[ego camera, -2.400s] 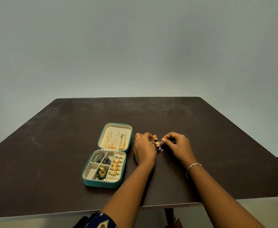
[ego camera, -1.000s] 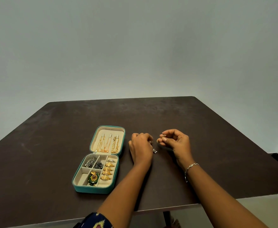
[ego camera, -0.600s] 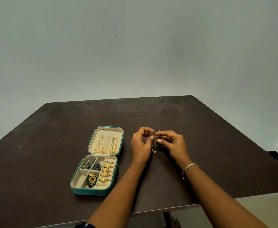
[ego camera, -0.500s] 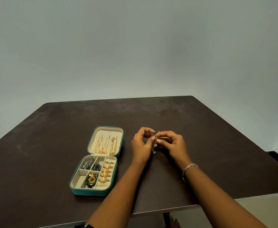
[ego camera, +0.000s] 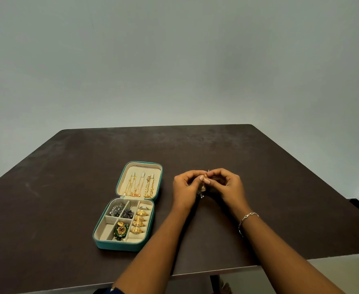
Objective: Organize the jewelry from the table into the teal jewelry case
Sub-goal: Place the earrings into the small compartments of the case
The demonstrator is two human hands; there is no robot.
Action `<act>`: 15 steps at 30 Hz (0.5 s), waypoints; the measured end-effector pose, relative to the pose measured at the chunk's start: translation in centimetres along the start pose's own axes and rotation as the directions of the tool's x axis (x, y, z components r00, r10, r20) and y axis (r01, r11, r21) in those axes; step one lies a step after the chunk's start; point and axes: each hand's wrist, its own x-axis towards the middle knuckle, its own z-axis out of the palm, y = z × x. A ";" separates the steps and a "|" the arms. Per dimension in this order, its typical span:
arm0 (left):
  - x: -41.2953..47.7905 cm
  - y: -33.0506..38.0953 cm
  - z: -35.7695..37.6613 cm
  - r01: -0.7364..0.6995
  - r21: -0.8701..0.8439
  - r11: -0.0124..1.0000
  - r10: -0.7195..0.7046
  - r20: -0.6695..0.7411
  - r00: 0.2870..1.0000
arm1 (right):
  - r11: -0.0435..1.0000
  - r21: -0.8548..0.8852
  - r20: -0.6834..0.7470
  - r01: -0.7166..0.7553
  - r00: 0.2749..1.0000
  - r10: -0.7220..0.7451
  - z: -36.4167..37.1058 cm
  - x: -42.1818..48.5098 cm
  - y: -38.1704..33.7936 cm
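Gold earring [ego camera: 203,187] was pinched jointly by left hand [ego camera: 184,188] and right hand [ego camera: 230,187]; open teal jewelry case [ego camera: 119,245] sat left of left hand.

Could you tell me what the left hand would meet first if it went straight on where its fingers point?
The left hand would meet the gold earring it pinches, then probably the right hand just beyond.

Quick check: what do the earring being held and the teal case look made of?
Earring: probably gold-toned metal, shiny, with a patterned bell dome. Teal case: smooth matte shell, maybe faux leather; cream lining looks soft, felt-like.
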 end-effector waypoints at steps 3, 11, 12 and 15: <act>0.3 -0.1 0.0 0.019 0.044 0.999 -0.017 -0.040 0.999 | 0.995 0.098 -0.055 -0.008 0.998 0.014 -0.1 -0.1 -0.5; -0.3 0.5 -0.3 0.080 0.007 0.997 -0.079 -0.093 0.993 | 0.963 0.264 -0.140 -0.048 0.986 0.087 -0.7 -1.2 -0.8; -0.4 0.5 -0.3 0.083 0.000 0.997 -0.083 -0.092 0.992 | 0.962 0.267 -0.137 -0.051 0.986 0.090 -0.7 -1.6 -0.9; -1.0 0.6 -0.4 0.069 0.014 0.998 -0.067 -0.092 0.993 | 0.953 0.297 -0.127 -0.056 0.987 0.097 -0.9 -3.0 -1.5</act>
